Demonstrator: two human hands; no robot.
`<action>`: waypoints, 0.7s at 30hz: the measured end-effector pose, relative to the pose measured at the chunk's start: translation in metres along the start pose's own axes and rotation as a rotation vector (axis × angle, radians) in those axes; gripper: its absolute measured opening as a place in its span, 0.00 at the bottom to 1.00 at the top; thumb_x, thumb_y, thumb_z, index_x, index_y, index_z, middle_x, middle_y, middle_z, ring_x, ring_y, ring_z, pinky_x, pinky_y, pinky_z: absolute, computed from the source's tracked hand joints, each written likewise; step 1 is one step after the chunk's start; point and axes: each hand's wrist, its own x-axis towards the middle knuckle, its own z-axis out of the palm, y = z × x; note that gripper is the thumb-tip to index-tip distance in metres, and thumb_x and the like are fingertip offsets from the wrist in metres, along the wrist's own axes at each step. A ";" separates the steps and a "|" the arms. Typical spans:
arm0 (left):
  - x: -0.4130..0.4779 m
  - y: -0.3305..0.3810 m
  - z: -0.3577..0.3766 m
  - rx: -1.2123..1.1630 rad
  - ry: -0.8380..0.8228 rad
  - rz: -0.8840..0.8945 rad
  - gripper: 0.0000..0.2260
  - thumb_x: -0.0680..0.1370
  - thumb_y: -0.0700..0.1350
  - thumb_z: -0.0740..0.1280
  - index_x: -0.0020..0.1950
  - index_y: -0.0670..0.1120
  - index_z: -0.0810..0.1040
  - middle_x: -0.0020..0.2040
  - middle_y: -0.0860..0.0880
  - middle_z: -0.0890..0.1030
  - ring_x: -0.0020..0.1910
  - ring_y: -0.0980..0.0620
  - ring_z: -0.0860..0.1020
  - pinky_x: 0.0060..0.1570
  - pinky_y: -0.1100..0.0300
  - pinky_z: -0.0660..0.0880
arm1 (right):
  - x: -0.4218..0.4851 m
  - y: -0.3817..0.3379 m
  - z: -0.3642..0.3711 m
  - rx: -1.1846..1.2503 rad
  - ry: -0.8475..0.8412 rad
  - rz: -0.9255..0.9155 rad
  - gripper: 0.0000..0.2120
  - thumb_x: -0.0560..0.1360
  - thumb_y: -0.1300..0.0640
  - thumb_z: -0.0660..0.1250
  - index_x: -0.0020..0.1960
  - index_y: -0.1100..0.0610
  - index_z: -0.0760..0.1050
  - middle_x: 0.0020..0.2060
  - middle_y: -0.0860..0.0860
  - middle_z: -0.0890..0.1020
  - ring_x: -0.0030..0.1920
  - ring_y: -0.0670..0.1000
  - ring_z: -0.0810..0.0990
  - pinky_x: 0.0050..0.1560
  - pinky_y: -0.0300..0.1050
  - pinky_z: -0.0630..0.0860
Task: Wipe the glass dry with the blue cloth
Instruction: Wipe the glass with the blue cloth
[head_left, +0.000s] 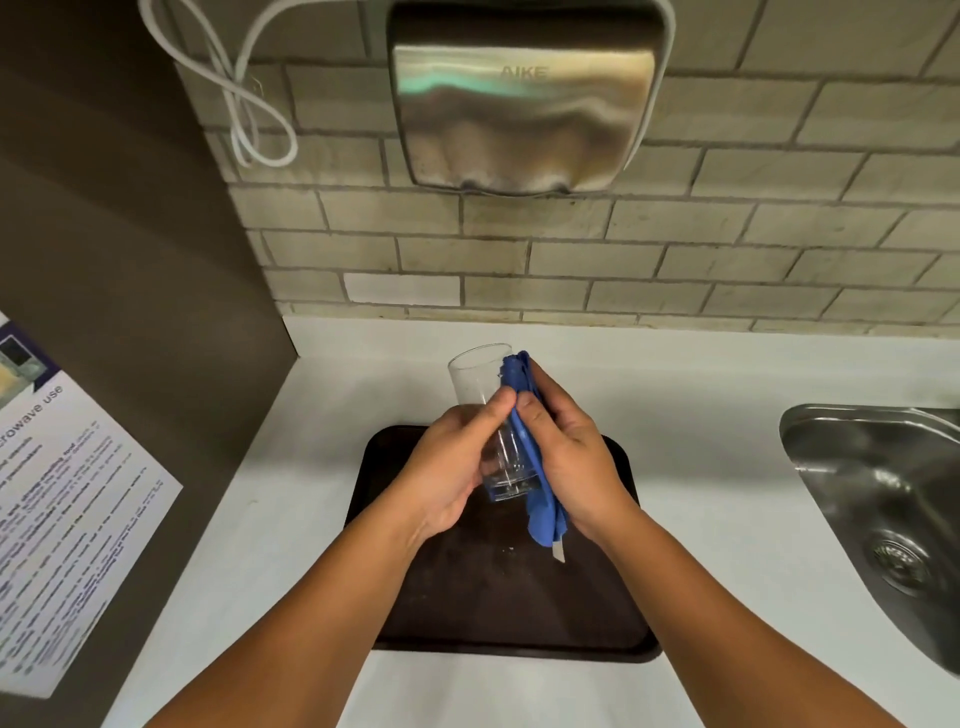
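Note:
A clear tall glass (475, 379) is held above the dark tray (498, 613), tilted with its open rim pointing away from me. My left hand (452, 467) grips it around the lower half, thumb across its side. My right hand (571, 452) presses the blue cloth (540, 499) flat against the right side of the glass. The cloth runs from the rim down past the base, and a loose end with a white tag hangs below my palm. The glass's right wall is hidden behind the cloth.
The tray lies on a white counter (727, 467). A steel sink (883, 499) is set in the counter at the right. A metal hand dryer (524, 98) hangs on the tiled wall above. A dark side panel with a printed notice (67, 499) stands at the left.

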 end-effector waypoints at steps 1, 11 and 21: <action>-0.001 0.002 -0.001 0.020 -0.013 0.008 0.31 0.75 0.59 0.77 0.67 0.37 0.84 0.62 0.35 0.88 0.60 0.41 0.88 0.66 0.43 0.83 | 0.000 0.000 0.001 -0.022 -0.001 -0.021 0.20 0.85 0.44 0.65 0.76 0.34 0.75 0.66 0.43 0.87 0.66 0.47 0.87 0.67 0.46 0.83; 0.008 0.002 -0.007 0.136 -0.014 0.121 0.15 0.68 0.54 0.84 0.51 0.48 0.92 0.52 0.43 0.92 0.52 0.44 0.90 0.57 0.52 0.87 | 0.003 0.000 -0.011 0.140 0.025 0.187 0.22 0.81 0.34 0.65 0.64 0.46 0.86 0.58 0.54 0.91 0.61 0.58 0.90 0.59 0.53 0.86; 0.005 -0.002 0.011 0.254 0.028 0.475 0.24 0.71 0.38 0.85 0.63 0.52 0.83 0.60 0.48 0.86 0.62 0.49 0.86 0.64 0.59 0.82 | 0.003 0.005 -0.005 0.647 0.031 0.475 0.17 0.82 0.48 0.70 0.56 0.60 0.90 0.52 0.59 0.91 0.52 0.58 0.91 0.60 0.54 0.85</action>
